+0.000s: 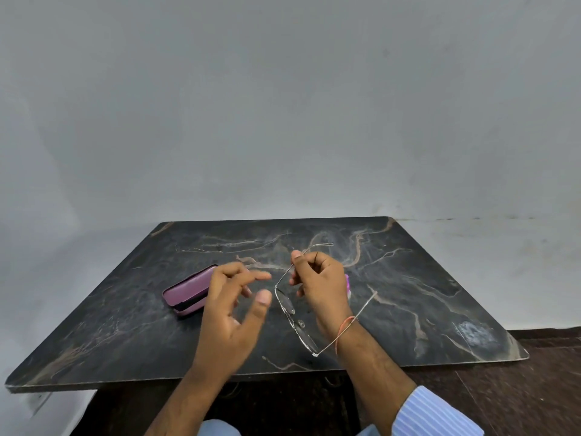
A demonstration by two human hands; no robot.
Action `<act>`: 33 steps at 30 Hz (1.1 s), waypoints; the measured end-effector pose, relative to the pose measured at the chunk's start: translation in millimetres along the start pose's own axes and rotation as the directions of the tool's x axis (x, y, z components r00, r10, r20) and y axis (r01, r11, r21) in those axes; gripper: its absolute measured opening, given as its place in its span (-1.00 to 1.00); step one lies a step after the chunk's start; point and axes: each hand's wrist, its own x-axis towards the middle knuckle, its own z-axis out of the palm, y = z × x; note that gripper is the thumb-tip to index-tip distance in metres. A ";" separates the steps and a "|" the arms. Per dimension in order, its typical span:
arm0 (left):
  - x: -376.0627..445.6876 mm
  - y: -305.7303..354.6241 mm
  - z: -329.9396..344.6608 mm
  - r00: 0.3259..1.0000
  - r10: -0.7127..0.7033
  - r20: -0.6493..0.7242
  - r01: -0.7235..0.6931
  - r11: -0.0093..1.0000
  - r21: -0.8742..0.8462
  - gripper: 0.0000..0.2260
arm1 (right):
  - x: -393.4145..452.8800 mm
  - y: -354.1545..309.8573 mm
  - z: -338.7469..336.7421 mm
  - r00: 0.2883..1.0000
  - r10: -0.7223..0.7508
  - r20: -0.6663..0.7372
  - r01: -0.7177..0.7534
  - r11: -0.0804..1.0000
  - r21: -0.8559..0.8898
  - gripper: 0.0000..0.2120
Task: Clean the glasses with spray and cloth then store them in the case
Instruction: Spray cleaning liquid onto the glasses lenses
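Left of centre on the dark marble-look table [125, 309] lies 1 pink glasses case [188, 291], lid slightly ajar, partly hidden behind the left hand [232, 306]. That hand hovers w/ fingers spread and relaxed, holding nothing, thumb tip near the lenses but apart from them. Centre-right, the rimless wire glasses [295, 319] are up off the table, both temples unfolded, 1 pair only. Right hand [320, 284] pinches the far temple arm betw. thumb and curled fingers; near temple runs past the wrist w/ its orange thread band [344, 325]. Just right of that hand a pink-and-white bit peeks out, prob. the spray bottle [347, 286], 1 seen, mostly hidden. No cloth visible. Step looks like early handling, inspecting before spraying, though can't tell if cleaning is done. Next move prob. needs the left hand to fetch the spray while the right keeps the frame steady, lenses facing the nozzle.
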 end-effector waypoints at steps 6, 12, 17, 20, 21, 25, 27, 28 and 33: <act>-39.5 34.0 23.9 0.955 0.153 0.256 -0.231 0.922 0.311 -0.67 | 14.3 4.3 -0.6 0.973 -0.177 -0.147 0.124 0.942 -0.313 -0.69; -48.9 25.2 26.8 0.966 0.144 0.215 -0.214 0.911 0.351 -0.90 | 9.1 -3.2 -0.4 0.958 -0.233 -0.170 0.150 0.907 -0.394 -0.70; -40.6 23.8 8.3 0.980 0.172 0.104 -0.199 0.910 0.364 -0.95 | 13.0 -3.7 -6.9 0.951 -0.230 -0.206 0.143 0.919 -0.367 -0.67; -30.1 10.8 -4.2 0.982 0.186 0.014 -0.179 0.914 0.363 -0.91 | 13.3 -3.1 -11.1 0.966 -0.201 -0.164 0.143 0.939 -0.312 -0.68; -25.4 4.8 -7.7 0.984 0.175 -0.025 -0.155 0.924 0.349 -0.89 | 12.1 -3.7 -12.3 0.970 -0.192 -0.150 0.140 0.943 -0.303 -0.69; -5.3 -14.5 -19.6 0.981 0.144 -0.129 -0.100 0.949 0.300 -0.79 | 5.4 -6.6 -13.8 0.981 -0.161 -0.109 0.128 0.956 -0.265 -0.70; 3.9 -18.0 -20.5 0.976 0.151 -0.155 -0.099 0.948 0.302 -0.83 | 4.3 -5.3 -14.0 0.985 -0.143 -0.101 0.117 0.966 -0.231 -0.69; 7.6 -20.7 -19.9 0.972 0.157 -0.173 -0.096 0.944 0.315 -0.87 | 4.5 -4.6 -14.3 0.986 -0.134 -0.103 0.109 0.969 -0.222 -0.69; 23.5 -39.3 -10.8 0.966 0.116 -0.230 -0.057 0.966 0.251 -0.89 | 4.0 -2.7 -18.5 0.987 -0.120 -0.111 0.093 0.972 -0.217 -0.78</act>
